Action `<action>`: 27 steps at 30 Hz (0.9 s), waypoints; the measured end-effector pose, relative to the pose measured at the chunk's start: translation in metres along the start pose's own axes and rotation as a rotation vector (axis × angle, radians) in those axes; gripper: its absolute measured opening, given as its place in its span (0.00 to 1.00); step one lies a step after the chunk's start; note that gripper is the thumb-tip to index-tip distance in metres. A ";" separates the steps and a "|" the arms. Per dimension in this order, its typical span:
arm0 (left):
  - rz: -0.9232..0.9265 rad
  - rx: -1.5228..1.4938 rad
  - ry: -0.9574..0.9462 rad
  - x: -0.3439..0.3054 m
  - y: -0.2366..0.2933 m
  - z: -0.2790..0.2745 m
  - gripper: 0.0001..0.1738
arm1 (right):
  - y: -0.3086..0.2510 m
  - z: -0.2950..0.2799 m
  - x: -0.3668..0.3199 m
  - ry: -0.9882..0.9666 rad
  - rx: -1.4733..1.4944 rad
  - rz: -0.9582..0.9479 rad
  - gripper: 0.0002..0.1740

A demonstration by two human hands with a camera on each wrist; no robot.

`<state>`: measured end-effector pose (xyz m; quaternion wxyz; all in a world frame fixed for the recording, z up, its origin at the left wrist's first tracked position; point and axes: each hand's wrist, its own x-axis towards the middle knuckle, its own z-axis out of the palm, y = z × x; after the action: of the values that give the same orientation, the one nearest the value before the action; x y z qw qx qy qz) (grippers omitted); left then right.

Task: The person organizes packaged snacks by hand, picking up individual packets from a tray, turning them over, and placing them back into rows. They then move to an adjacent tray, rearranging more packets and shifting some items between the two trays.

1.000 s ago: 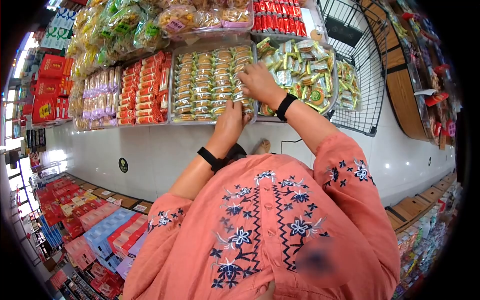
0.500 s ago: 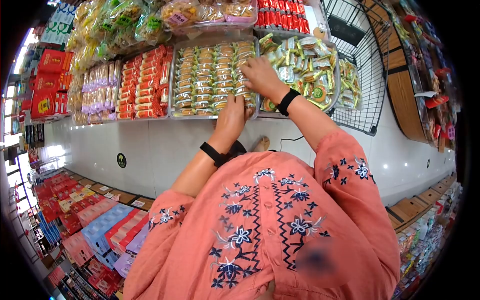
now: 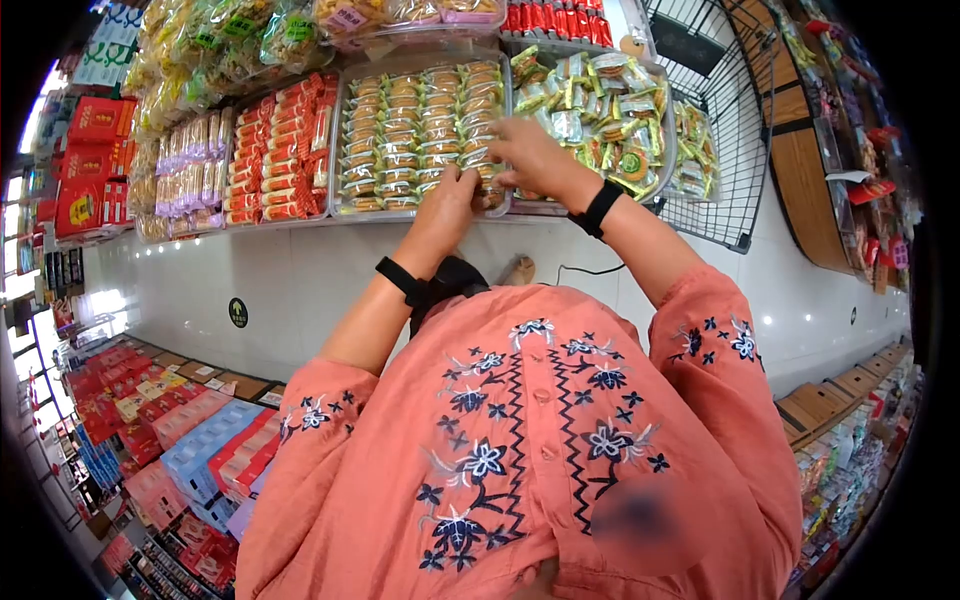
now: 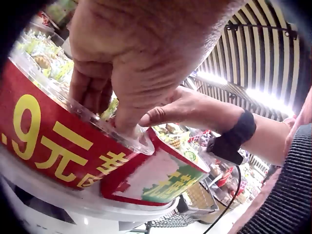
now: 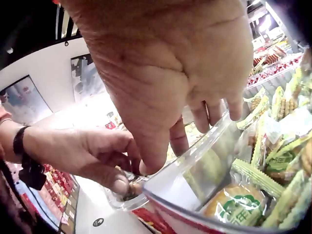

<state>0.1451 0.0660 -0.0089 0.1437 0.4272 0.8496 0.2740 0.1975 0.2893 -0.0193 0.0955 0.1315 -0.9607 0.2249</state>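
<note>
Rows of individually wrapped biscuits (image 3: 402, 130) fill a clear plastic bin (image 3: 375, 214) in the head view. At its front right corner my left hand (image 3: 446, 208) reaches over the rim, thumb and fingers pinching a wrapped biscuit (image 5: 132, 189) in the right wrist view. My right hand (image 3: 540, 158) comes over the right wall with its fingers down inside the same bin. Its thumb lies close beside the left fingers. What the right fingertips touch is hidden, so I cannot tell whether they hold a packet.
A bin of loose green-and-yellow biscuit packets (image 3: 610, 120) adjoins on the right, with a wire shopping cart (image 3: 725, 190) beyond. Red-wrapped rolls (image 3: 285, 150) and purple-wrapped sticks (image 3: 195, 160) stand left. A red price sign (image 4: 53, 141) covers the bin's front.
My right hand has come down along the right-hand row towards the front edge, closer to the left hand. The left hand stays at the front corner. The bins sit slightly higher in the head view.
</note>
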 end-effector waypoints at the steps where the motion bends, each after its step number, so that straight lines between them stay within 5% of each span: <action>1: -0.001 -0.002 -0.010 0.000 -0.001 0.000 0.11 | -0.001 0.004 -0.003 0.041 0.013 -0.012 0.26; 13: 0.021 0.041 -0.097 0.002 -0.002 -0.008 0.09 | -0.027 0.007 -0.007 0.076 -0.157 0.027 0.34; 27: 0.017 0.049 -0.124 0.009 -0.011 -0.005 0.11 | -0.037 0.016 -0.005 0.137 -0.266 0.038 0.22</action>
<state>0.1302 0.0665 -0.0115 0.1831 0.4538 0.8419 0.2275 0.2112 0.2507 -0.0197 0.1733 0.0837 -0.9756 0.1058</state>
